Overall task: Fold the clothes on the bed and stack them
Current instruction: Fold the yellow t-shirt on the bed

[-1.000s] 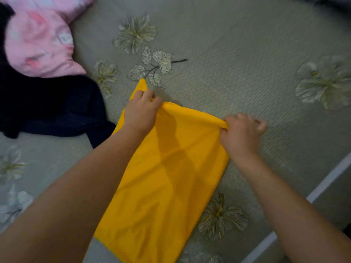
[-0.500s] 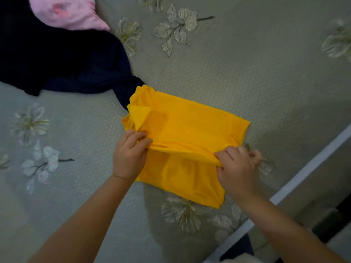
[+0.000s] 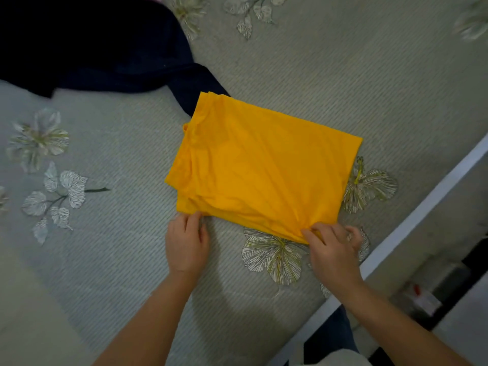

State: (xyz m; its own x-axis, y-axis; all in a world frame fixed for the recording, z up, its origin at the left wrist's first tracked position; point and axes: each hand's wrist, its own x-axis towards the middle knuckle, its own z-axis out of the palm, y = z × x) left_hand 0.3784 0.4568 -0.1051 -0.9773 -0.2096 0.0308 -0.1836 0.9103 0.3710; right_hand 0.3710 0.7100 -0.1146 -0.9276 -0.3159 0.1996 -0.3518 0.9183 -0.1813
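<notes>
The yellow shirt (image 3: 261, 165), half a second ago mid-fold, now lies flat in a rectangle at frame centre on the bed (image 3: 343, 75). The left hand (image 3: 187, 243) and right hand (image 3: 333, 250) pinch its near corners; stacking looks next.

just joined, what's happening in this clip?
A person is folding laundry on a bed. The yellow garment lies folded into a rectangle on the floral bedspread. Both hands are at its near edge: the left hand touches the near-left corner, the right hand pinches the near-right corner. A dark navy garment lies unfolded behind it, partly under its far corner.
</notes>
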